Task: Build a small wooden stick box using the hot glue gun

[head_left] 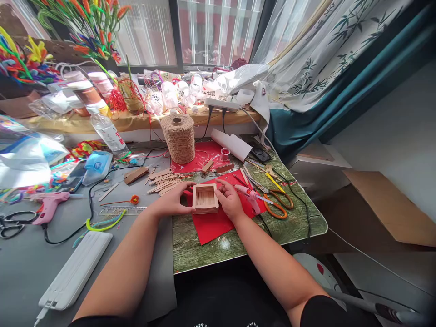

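A small square box of wooden craft sticks [205, 198] rests on a red paper sheet [213, 223] laid on the green wood-patterned board [293, 222]. My left hand [177, 200] grips the box's left side with curled fingers. My right hand [229, 197] holds its right side, fingers pinched at the upper right corner. A pile of loose craft sticks [163, 179] lies just beyond the box.
A pink glue gun [250, 196] and orange-handled scissors [277, 202] lie right of my right hand. A spool of jute twine [179, 137] stands behind. Another pink glue gun [49, 205], black scissors [10, 225] and a white flat case [75, 270] sit on the left.
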### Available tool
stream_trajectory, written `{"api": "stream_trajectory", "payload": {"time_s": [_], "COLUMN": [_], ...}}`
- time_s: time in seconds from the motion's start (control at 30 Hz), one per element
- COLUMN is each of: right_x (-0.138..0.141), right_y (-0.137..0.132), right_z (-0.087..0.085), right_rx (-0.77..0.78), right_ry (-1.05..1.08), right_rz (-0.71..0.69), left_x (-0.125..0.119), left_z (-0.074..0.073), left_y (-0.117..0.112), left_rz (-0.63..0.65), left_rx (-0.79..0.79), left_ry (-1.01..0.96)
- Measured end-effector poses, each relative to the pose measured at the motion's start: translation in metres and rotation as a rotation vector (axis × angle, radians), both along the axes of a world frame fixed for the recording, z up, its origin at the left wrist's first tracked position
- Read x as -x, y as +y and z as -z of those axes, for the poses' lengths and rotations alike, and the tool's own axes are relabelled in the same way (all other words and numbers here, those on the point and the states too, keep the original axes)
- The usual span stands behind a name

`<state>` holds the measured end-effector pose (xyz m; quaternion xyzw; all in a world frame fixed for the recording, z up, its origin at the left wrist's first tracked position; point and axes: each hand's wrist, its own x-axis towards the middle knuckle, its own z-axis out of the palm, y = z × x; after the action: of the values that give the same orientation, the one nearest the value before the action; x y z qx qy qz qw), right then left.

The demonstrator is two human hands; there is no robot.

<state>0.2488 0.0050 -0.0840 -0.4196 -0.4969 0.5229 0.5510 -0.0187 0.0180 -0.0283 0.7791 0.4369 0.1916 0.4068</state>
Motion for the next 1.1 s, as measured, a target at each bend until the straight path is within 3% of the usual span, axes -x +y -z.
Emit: {"api": "stream_trajectory", "payload": {"time_s": [0.5, 0.6, 0.73, 0.87, 0.97, 1.1], "right_x": [-0.002, -0.003, -0.009, -0.018, -0.02, -0.016], "right_y": [0.002, 0.0, -0.012, -0.023, -0.023, -0.016], "right_z": [0.004, 0.003, -0.007, -0.021, -0.024, -0.017], "right_rx": [-0.003, -0.039, -0.163, -0.287, -0.232, -0.134], "right_ry": [-0.03, -0.064, -0.268, -0.384, -0.364, -0.221], "right_rz": [-0.048, 0.002, 0.116, -0.045, -0.218, -0.298], "left_x": [0.0, 0.0, -0.001, 0.002, 0.005, 0.008], "left_z": [0.0, -0.001, -0.004, -0.005, -0.007, -0.01], "left_y": [0.0, 0.0, -0.001, -0.001, 0.0, 0.0], "left_rz": [0.014, 0.015, 0.012, 0.013, 0.006, 0.005], "left_rx": [-0.009, -0.018, -0.038, -0.047, -0.043, -0.003], "left_ry": [0.001, 0.01, 0.026, 0.036, 0.028, 0.002]}}
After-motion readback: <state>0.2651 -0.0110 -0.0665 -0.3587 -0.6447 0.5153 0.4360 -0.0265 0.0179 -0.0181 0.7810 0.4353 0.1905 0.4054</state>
